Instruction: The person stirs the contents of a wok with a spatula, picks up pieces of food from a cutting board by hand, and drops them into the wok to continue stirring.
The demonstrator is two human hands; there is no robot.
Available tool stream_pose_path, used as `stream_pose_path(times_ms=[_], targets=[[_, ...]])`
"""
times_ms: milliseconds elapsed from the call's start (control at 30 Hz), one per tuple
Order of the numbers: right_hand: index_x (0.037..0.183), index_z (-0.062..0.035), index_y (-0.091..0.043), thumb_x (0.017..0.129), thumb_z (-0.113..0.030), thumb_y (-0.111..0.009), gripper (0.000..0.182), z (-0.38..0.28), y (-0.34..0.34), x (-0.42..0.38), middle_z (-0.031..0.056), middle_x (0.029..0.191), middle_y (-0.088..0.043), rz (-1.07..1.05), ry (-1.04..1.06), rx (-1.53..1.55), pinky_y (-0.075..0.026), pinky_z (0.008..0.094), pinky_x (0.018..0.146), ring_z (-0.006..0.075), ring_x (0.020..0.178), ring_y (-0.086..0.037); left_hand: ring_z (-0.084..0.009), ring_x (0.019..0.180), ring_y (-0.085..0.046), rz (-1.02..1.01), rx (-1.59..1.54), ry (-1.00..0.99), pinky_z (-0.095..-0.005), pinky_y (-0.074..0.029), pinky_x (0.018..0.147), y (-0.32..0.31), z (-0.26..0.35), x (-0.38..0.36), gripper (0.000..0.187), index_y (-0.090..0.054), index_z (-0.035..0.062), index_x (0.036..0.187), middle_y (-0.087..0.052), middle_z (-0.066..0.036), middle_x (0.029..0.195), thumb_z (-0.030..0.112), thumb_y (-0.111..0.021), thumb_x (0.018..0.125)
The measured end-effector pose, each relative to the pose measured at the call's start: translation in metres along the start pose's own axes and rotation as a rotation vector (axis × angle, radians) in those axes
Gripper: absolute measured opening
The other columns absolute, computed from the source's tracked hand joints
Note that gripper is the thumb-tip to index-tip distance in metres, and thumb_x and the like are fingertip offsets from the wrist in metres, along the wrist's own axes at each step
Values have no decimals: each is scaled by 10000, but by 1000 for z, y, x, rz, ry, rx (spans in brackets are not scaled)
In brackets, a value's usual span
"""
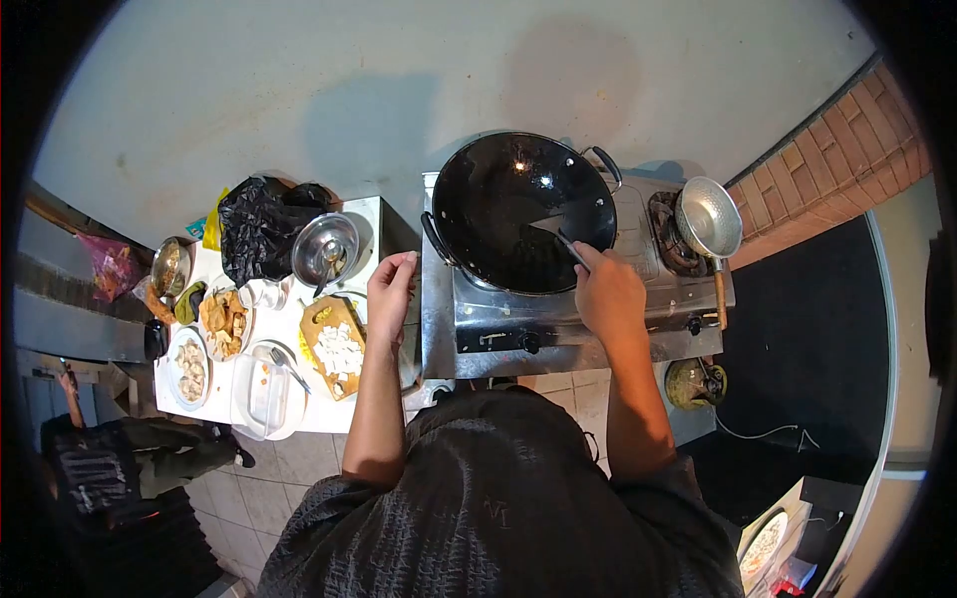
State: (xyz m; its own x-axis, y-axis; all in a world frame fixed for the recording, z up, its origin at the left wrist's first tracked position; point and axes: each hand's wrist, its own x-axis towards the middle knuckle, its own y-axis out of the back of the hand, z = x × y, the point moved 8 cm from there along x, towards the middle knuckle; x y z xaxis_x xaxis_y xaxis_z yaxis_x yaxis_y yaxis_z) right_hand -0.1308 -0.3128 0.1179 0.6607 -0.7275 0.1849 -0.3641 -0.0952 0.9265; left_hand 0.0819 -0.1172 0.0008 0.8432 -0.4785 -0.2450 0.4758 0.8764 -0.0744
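My right hand [610, 299] grips the handle of a spatula [549, 227], whose flat blade reaches into a large black wok [478, 189]. Dark, shiny liquid seems to lie in the bottom of the wok, though reflections make this hard to tell. My left hand [392, 292] is raised beside the stove, left of the wok, with its fingers curled and pinched together; nothing shows in them. Just left of that hand, white cubes [340, 349] lie on a wooden cutting board [316, 324].
A small metal saucepan [709, 214] sits on the right burner of the steel stove [478, 314]. The white side table holds a metal bowl [308, 250], black plastic bag [254, 224], clear container [261, 399] and plates of food. Another person [110, 463] is at far left.
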Motion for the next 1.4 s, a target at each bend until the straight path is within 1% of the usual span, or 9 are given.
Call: stream_pose_path(times_ms=[67,200,367,567,800,967,1400], targets=[[1083,-128,-616,815,-137,-573,271,-2,1,-1,172,850,-596,-33,9,-47,-497,415,675,347,774,-612,-57,645,-425,2,-14,6,-199,-344,585,0,0,0,196,-635,57,908,-541,41,731,242,-605,853],[1082,-126,-613,817,-150,-571,269,-4,6,-3,169,853,-602,-38,12,-65,-497,423,669,352,771,-612,-54,638,-423,-8,-29,11,-199,-339,572,-1,-1,2,194,-635,60,905,-535,45,718,244,-600,856],[1077,-117,-603,826,-163,-557,259,0,19,5,166,850,-612,101,-15,34,-492,446,655,362,757,-611,-52,635,-421,-6,-25,16,-198,-336,567,-5,1,3,196,-635,59,908,-529,47,710,245,-594,859],[1080,-105,-593,829,-161,-554,260,21,11,19,182,867,-633,114,-19,14,-487,447,669,367,774,-613,-56,650,-437,-1,-30,12,-201,-340,576,-7,7,3,202,-635,57,916,-555,37,734,246,-594,858],[1053,-94,-606,833,-167,-550,239,28,13,18,184,847,-637,74,-82,32,-482,451,678,374,783,-611,-54,653,-437,1,-13,6,-197,-343,589,-6,5,6,202,-634,51,917,-558,39,739,241,-593,861],[1040,-97,-616,838,-186,-546,231,32,7,20,190,847,-638,72,-51,77,-478,456,693,381,786,-609,-50,648,-426,-3,-46,-2,-200,-338,582,-8,7,5,195,-634,51,912,-548,45,733,236,-598,860],[1048,-112,-612,848,-196,-537,229,37,4,21,189,867,-634,25,-59,124,-472,455,706,387,811,-601,-50,628,-404,5,-29,-10,-196,-332,570,-9,6,6,195,-633,48,903,-518,48,703,235,-598,860]])
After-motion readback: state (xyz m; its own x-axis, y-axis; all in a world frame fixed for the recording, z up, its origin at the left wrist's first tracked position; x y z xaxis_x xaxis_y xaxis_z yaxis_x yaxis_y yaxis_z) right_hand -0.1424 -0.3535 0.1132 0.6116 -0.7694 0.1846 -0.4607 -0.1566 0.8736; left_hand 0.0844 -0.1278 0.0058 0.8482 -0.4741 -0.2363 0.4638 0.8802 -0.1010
